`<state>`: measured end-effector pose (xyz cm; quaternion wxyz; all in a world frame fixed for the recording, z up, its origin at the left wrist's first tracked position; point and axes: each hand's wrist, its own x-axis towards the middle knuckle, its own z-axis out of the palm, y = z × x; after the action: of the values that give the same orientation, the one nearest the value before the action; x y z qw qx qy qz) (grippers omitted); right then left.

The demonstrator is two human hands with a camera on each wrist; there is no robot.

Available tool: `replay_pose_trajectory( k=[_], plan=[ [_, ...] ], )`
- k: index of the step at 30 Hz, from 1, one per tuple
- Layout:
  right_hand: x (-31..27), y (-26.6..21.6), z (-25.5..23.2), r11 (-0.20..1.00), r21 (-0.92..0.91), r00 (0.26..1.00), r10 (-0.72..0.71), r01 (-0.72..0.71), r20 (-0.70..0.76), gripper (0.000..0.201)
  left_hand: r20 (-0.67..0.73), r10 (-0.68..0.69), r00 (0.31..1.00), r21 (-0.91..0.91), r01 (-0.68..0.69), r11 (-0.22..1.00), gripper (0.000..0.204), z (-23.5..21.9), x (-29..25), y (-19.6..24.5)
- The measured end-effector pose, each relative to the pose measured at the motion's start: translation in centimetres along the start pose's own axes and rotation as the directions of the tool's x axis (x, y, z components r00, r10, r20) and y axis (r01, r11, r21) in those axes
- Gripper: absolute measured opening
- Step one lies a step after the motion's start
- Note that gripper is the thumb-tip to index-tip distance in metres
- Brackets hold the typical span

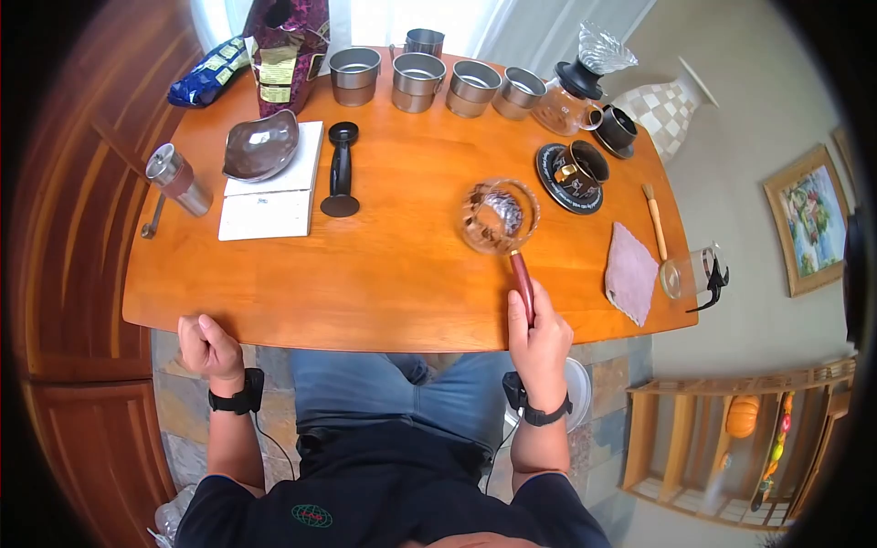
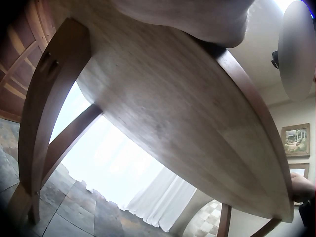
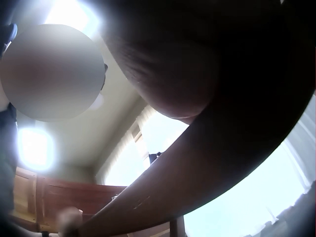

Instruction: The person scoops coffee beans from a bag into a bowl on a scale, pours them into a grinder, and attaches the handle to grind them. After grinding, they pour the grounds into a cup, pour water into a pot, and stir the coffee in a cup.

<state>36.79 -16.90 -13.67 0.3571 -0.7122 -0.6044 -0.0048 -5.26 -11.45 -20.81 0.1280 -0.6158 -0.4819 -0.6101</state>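
In the head view my right hand (image 1: pixel 541 340) grips the reddish-brown handle of a round glass pot (image 1: pixel 474 224) at the table's front edge. The pot's bowl is over the table, right of the middle, and shiny reflections show in its glass. My left hand (image 1: pixel 210 347) rests at the front left edge with its fingers curled in, and no object shows in it. The left wrist view has mostly the table's underside (image 2: pixel 163 113), with part of the hand above. In the right wrist view my right hand (image 3: pixel 168 84) is dark, and the pot is hidden.
At left are a steel grinder (image 1: pixel 187 187), a white scale (image 1: pixel 265 215) under a brown dish (image 1: pixel 265 151), and a black tamper (image 1: pixel 341 173). Several metal cups (image 1: pixel 418 96) line the back. A black cup (image 1: pixel 585 164), pink cloth (image 1: pixel 630 274), brush (image 1: pixel 656 224) and glass server (image 1: pixel 681 277) are at right.
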Motion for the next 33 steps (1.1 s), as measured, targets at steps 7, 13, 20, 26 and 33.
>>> replay_pose_trajectory(
  k=[7,13,20,26,33],
  plan=[
    [-1.3,0.9,-2.4,0.992,0.08,0.991,0.088,-0.096,0.101,0.027,0.012,-0.01,1.0,0.038,0.009,0.999,0.034,0.1,0.2,0.5],
    [-0.5,1.6,-1.6,0.995,0.039,0.995,0.095,-0.096,0.014,0.031,0.023,0.013,1.0,0.0,-0.013,1.0,0.033,0.1,0.0,0.0],
    [-1.2,1.0,-1.9,0.994,0.093,0.996,0.044,-0.051,0.074,0.027,0.035,0.015,0.999,0.022,-0.016,1.0,0.033,-0.1,0.0,0.1],
    [-1.4,2.0,-2.7,0.985,0.13,0.993,0.109,-0.115,0.052,0.029,0.001,0.015,1.0,0.047,-0.015,0.999,0.035,0.2,0.3,0.4],
    [0.1,0.1,-0.9,0.997,0.024,0.996,0.072,-0.073,0.059,0.028,0.011,-0.021,1.0,0.043,0.02,0.999,0.033,0.0,0.2,0.4]
  ],
)
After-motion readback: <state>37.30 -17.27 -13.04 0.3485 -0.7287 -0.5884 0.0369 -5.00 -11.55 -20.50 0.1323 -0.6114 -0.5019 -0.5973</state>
